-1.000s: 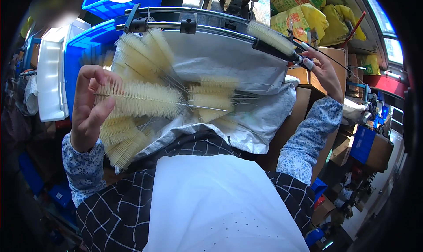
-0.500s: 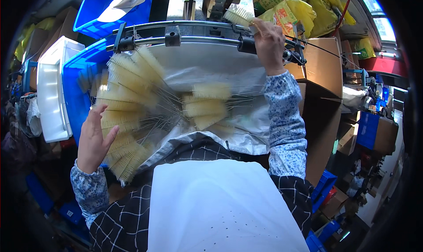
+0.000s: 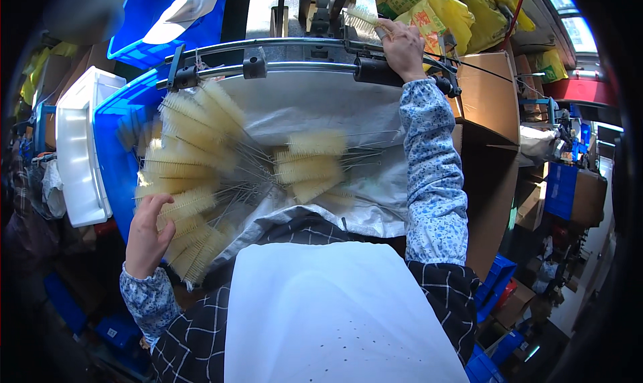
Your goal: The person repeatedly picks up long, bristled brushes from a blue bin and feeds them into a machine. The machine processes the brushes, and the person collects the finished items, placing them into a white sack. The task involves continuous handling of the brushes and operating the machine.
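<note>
My right hand (image 3: pixel 403 51) is raised at the far side by a metal machine, its fingers closed on the end of a pale bristle brush (image 3: pixel 362 16). Fanned out on a white sheet lies a pile of cream twisted-wire brushes (image 3: pixel 191 162), their thin wire stems pointing inward. My left hand (image 3: pixel 149 235) is at the near left edge of this pile, with thumb and fingers apart and seemingly nothing in them. A smaller stack of brushes (image 3: pixel 309 162) lies in the middle of the sheet, stems toward the right.
Two metal rails (image 3: pixel 301 67) cross in front of the machine (image 3: pixel 320 11). Blue bins (image 3: pixel 120 128) and a white tray (image 3: pixel 84 148) stand at left. On the right is an open cardboard box (image 3: pixel 492 101), with yellow sacks (image 3: pixel 445 21) behind it.
My left hand has moved down along the pile, its fingers more bent. My right hand, still on the brush, has shifted slightly left and up in the picture.
</note>
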Motion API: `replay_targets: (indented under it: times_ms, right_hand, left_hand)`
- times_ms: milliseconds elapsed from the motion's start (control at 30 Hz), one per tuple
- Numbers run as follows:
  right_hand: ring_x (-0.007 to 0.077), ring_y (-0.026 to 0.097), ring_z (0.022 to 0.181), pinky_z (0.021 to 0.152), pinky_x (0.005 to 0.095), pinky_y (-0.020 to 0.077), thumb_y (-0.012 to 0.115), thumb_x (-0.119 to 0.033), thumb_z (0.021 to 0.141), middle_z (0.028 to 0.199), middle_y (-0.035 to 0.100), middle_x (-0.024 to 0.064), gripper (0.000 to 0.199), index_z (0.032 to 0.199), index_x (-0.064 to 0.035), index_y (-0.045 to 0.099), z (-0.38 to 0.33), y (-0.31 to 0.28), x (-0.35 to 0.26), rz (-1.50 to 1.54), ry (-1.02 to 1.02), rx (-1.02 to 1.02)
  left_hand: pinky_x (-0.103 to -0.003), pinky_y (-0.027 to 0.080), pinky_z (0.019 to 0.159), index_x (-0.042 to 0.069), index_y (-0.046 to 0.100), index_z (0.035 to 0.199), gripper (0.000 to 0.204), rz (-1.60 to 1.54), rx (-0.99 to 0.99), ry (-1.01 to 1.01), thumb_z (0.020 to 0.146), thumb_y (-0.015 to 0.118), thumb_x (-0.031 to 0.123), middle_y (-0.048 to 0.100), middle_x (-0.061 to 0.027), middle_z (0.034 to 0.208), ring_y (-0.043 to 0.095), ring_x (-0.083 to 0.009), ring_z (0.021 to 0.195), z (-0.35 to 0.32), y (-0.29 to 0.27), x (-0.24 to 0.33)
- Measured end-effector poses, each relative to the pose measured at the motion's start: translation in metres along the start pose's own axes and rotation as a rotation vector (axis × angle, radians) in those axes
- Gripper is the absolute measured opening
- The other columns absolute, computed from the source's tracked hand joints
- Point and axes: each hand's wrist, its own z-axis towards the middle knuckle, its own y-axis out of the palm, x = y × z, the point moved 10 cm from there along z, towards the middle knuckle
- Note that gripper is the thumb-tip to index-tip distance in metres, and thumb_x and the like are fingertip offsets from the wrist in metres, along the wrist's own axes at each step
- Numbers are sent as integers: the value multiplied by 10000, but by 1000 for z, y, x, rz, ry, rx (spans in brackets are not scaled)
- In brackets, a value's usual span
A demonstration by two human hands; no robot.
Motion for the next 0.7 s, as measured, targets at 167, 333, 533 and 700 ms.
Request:
replay_targets:
  times_ms: [167,333,533,700]
  right_hand:
    - [252,479,901,773,401,339,504,-335,826,927,576,-2,239,1040,-256,575,9,2,-5,14,-62,-49]
    - [224,448,997,840,413,306,472,-259,838,1006,559,-9,245,1059,-290,574,13,8,-2,-71,-120,15]
    - [221,387,1096,917,469,227,460,-268,846,1100,521,41,377,1222,-275,441,22,31,5,-105,-230,82]
    - [274,414,1072,881,478,272,563,-376,762,1114,505,92,500,1199,-153,466,-2,-11,40,-207,68,91]
  left_hand:
    - [-261,384,727,6,477,896,282,-211,57,-47,626,536,-48,474,-83,828,488,-201,780,-8,-17,-14]
    - [-237,349,733,11,448,899,323,-384,233,75,594,531,-57,421,-57,845,425,-141,781,-20,-53,3]
    - [-253,324,820,31,444,948,327,-337,302,133,641,549,-10,421,-72,922,413,-148,868,-22,-75,23]
    - [-258,314,843,25,447,980,340,-352,345,120,656,546,-7,429,-82,964,417,-153,904,-22,-70,12]
